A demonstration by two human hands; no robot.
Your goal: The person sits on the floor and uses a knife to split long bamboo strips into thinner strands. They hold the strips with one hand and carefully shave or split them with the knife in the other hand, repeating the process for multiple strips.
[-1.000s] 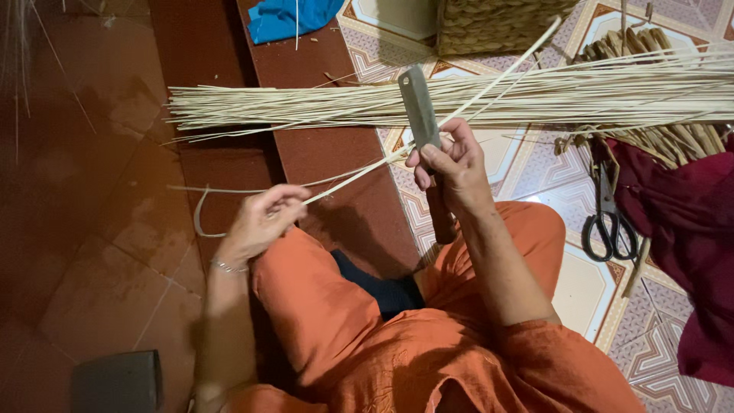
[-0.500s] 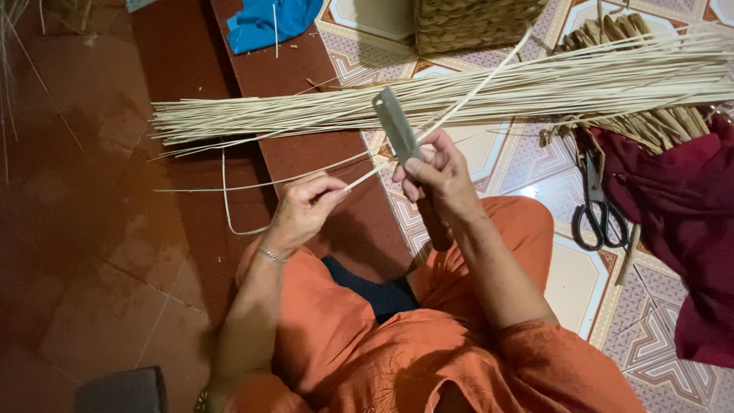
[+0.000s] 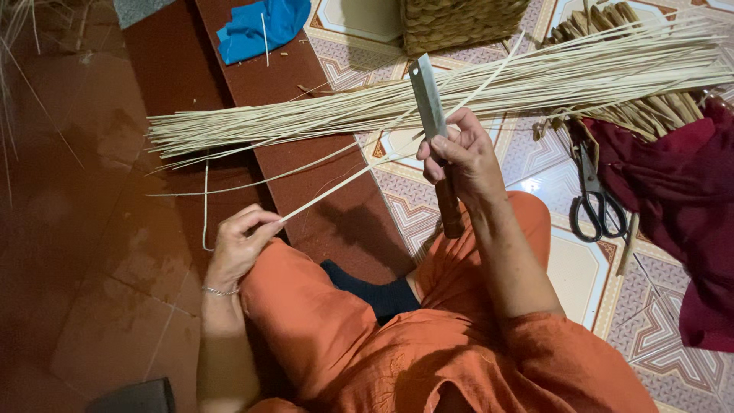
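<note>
While a long pale cane strip [image 3: 344, 180] is held taut between both hands, it is being drawn across the flat steel blade of a wooden-handled knife [image 3: 430, 103]. The right hand [image 3: 459, 153] is clenched around the knife grip, blade upright; the left hand [image 3: 237, 245] pinches the strip's near end. Shaving or splitting appears to be in hand, though the contact point is hidden. A steady pull would be called for next. Smooth, stiff pale reeds [image 3: 428, 99] lie bundled on the tiled floor [image 3: 566, 268], with black-handled scissors [image 3: 596, 199] beside.
</note>
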